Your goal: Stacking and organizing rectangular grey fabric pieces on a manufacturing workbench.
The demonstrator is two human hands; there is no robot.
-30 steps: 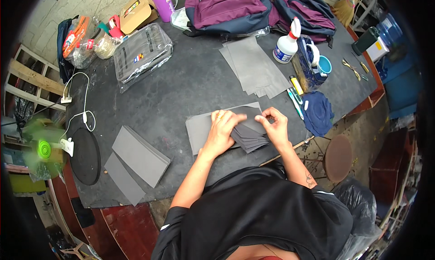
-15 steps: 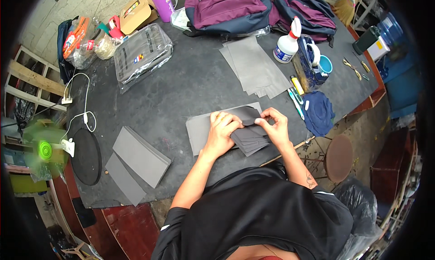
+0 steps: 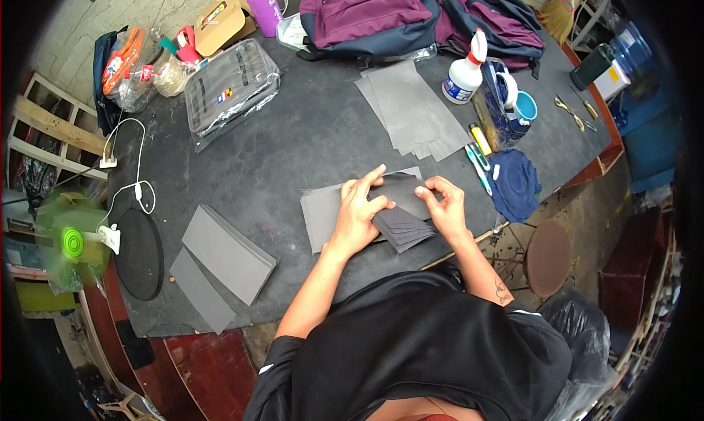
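Observation:
Near the table's front edge, a loose pile of dark grey sheets (image 3: 403, 229), fanned at its lower end, lies on a wider stack of lighter grey sheets (image 3: 317, 214). My left hand (image 3: 358, 214) rests over the pile's left side, thumb pressed on the dark sheets and index finger stretched toward the far edge. A top sheet (image 3: 400, 188) is lifted and curved between my hands. At its right edge, my right hand (image 3: 446, 207) pinches with thumb and curled fingers. What lies under my left palm is hidden.
To the left lie another grey stack (image 3: 229, 252) and a black round pad (image 3: 139, 254). Farther back are more grey sheets (image 3: 414, 109), a spray bottle (image 3: 463, 72) and a maroon backpack (image 3: 370, 17). A blue cloth (image 3: 515, 185) and a turquoise cutter (image 3: 478, 170) sit at right.
The top sheet's dark curled flap has opened out and shows a lighter face. My left index finger has straightened and lifted away from the thumb. My right hand has barely moved.

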